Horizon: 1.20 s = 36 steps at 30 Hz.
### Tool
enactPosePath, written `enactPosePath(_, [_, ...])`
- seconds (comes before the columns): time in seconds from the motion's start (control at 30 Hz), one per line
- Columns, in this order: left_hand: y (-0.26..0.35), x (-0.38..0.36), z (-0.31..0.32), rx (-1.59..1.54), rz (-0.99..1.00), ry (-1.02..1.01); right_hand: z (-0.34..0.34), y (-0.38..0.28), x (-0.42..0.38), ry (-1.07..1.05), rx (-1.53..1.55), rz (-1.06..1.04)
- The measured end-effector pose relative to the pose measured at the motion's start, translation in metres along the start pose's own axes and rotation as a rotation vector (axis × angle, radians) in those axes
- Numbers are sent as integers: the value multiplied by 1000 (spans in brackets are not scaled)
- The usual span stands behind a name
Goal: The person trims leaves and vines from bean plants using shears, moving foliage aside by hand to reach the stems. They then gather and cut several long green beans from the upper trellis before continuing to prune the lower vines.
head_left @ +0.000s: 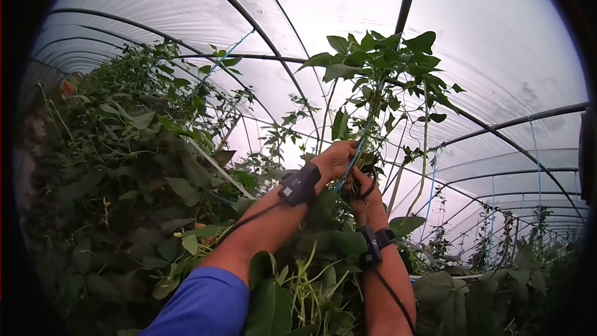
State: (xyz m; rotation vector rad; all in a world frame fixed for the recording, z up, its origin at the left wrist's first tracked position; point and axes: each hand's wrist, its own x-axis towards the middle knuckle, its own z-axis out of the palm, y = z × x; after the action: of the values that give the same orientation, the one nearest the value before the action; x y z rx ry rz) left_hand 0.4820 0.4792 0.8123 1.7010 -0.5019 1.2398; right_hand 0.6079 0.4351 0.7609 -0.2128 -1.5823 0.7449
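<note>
left hand (334, 159) and right hand (365, 190) both finger-curled at thin blue string (354, 159), leafy green vine (374, 61) rising above; can't tell exact grip. dense dark-green foliage (134, 168) crowds left, gap right.

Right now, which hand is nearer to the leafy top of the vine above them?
Left. The left hand is below the leafy top; the right hand is lower, so farther away.

Bendy dark pipes (236, 5) make a big curved roof, with cloudy white plastic (504, 43) spread over them. Thin blue strings (237, 45) hang from the pipes. In the middle, a leafy green vine (373, 62) goes up along one string. Lower down, thick leaves (130, 174) hide the ground.
</note>
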Motion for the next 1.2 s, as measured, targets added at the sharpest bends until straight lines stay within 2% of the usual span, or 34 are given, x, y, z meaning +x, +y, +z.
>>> enactPosePath(0.13, [5,-16,6,7,49,-13,3,1,-2,29,-8,45])
enactPosePath(0.23, [7,-24,15,-20,59,54,4,2,-4,83,-119,-19])
enactPosePath(0.3, [6,-26,18,-103,64,54,3,3,-6,164,-307,-92])
enactPosePath(0.33, [4,-22,12,-104,63,52,-2,6,-1,166,-308,-93])
enactPosePath(0.4, [-1,-18,2,-3,68,36,-12,13,5,319,-689,-213])
enactPosePath(0.43, [-2,-16,1,-5,67,34,-14,14,3,321,-691,-213])
enactPosePath(0.5, [-2,-15,-4,16,58,32,-8,18,-5,467,-849,-364])
enactPosePath(0.53, [-5,-9,-7,23,89,39,15,11,-25,503,-778,-341])
enactPosePath(0.7, [-9,-11,-7,-22,134,56,2,19,-19,567,-891,-299])
enactPosePath(0.77, [-4,-17,-8,53,75,21,-19,33,-2,556,-939,-344])
enactPosePath(0.9, [-2,-20,-7,118,90,33,12,23,-24,604,-980,-416])
enactPosePath(0.97, [1,-27,2,125,106,97,17,24,-27,926,-1206,-775])
enactPosePath(1.03, [-1,-23,2,173,138,102,20,23,-27,864,-1129,-742])
enactPosePath(1.1, [0,-23,4,214,167,107,23,29,-21,530,-1119,-756])
enactPosePath(1.13, [2,-27,6,310,150,137,27,30,-22,442,-1037,-573])
enactPosePath(1.17, [6,-29,8,408,136,166,31,29,-25,443,-1035,-577])
enactPosePath(1.2, [6,-28,7,410,140,167,34,29,-28,331,-799,-499])
